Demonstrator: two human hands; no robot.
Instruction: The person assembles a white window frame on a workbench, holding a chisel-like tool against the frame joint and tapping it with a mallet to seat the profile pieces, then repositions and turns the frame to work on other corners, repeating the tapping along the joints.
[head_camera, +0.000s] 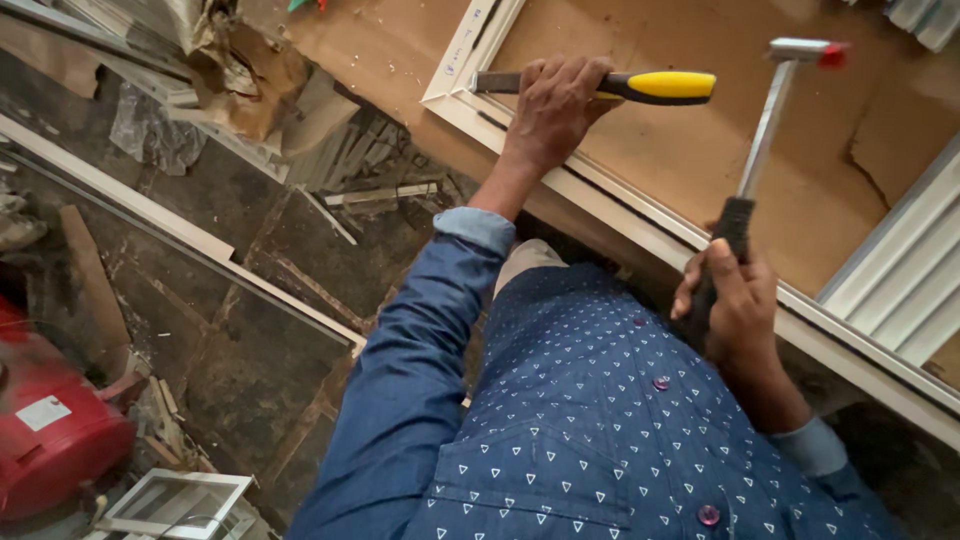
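My left hand grips a chisel with a yellow and black handle. Its metal blade lies flat against the corner of a white frame on a brown board. My right hand holds a hammer by its black grip. The hammer has a silver shaft, and its head is raised at the upper right, away from the chisel's yellow end. Both arms are in blue sleeves.
The brown board forms the work surface, with a crack at its right. White ribbed profiles lie at the right edge. The dark floor holds long white strips, scrap offcuts, a red machine and a small white frame.
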